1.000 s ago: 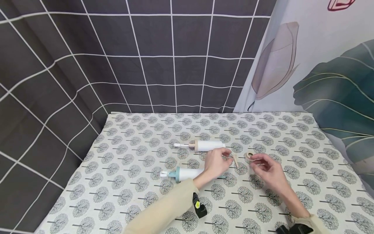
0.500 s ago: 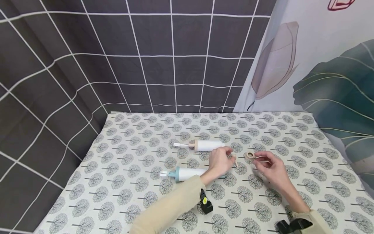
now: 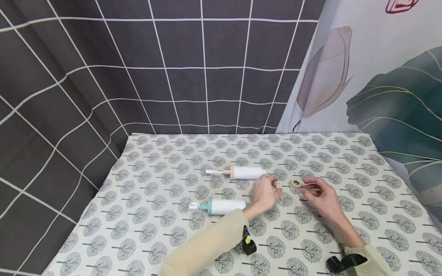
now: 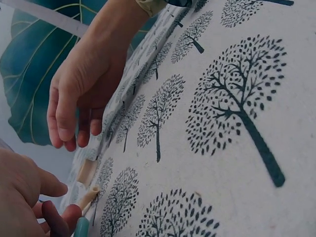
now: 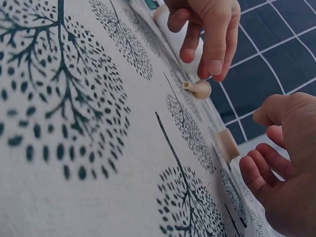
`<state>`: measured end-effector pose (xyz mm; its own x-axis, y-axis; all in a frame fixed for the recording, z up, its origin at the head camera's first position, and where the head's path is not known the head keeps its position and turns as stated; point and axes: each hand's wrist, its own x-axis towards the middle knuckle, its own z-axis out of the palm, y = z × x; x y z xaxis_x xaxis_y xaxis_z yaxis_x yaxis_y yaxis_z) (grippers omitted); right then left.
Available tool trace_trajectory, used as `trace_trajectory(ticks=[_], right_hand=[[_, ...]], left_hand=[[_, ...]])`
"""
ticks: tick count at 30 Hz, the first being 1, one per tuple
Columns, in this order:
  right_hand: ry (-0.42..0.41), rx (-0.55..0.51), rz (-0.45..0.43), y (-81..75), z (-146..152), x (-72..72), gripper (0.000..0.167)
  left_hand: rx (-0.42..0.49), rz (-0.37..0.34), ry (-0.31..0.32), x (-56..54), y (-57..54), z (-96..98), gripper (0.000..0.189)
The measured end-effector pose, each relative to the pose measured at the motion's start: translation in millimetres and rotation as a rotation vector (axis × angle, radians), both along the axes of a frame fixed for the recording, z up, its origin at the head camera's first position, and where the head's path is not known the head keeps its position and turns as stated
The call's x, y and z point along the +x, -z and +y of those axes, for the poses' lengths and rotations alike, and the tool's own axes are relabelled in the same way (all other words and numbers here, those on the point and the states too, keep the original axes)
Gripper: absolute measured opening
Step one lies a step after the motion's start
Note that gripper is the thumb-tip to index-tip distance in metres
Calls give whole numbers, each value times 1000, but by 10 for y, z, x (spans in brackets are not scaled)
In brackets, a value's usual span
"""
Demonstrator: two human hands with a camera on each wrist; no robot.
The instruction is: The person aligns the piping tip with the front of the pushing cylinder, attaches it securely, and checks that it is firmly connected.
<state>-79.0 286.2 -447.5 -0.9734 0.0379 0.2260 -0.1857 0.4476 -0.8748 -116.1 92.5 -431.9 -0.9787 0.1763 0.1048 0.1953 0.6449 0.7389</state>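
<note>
In the head view my left hand (image 3: 266,192) hovers at a small beige nozzle (image 5: 197,90), a funnel-shaped piece with a narrow tube. The right wrist view has the left fingertips close over its wide end. Beside a short beige ring (image 3: 296,184) is my right hand (image 3: 319,195), its fingertips right at the ring's edge in the head view and its fingers loosely bent in the right wrist view. Two white syringe-like tubes lie to the left: one with a beige collar (image 3: 246,172), one with a teal collar (image 3: 228,207). A teal tip (image 4: 82,227) shows below the left fingers.
A white cloth (image 3: 155,230) printed with dark trees covers the table. Behind it hangs a dark curtain (image 3: 183,84) with white grid lines, and a pale leaf-patterned curtain (image 3: 373,76) is at the right. Each wrist carries a black camera.
My left hand has moved right, over the beige nozzle, which it now mostly hides in the head view. My right hand has shifted slightly right, leaving more of the ring visible.
</note>
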Motion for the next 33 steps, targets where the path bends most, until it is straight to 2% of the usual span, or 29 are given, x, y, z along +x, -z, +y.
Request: trace_trajectory(ticks=[6,11,18,27,33], right_hand=[[28,33,-12,26,14,-29,36],[44,67,-23,59,26,-70,36],[48,52,-68,48,3,-100,44],[18,147,14,91,13,-177,47],[-5,197,34,101,-1,-204,50]], left_hand=[[-9,41,-5,2,44,9,33],[-14,44,-11,-11,72,17,33],[-40,36,-5,-13,106,41,34],[-77,32,8,-20,105,63,35],[-81,26,15,-24,127,60,32]])
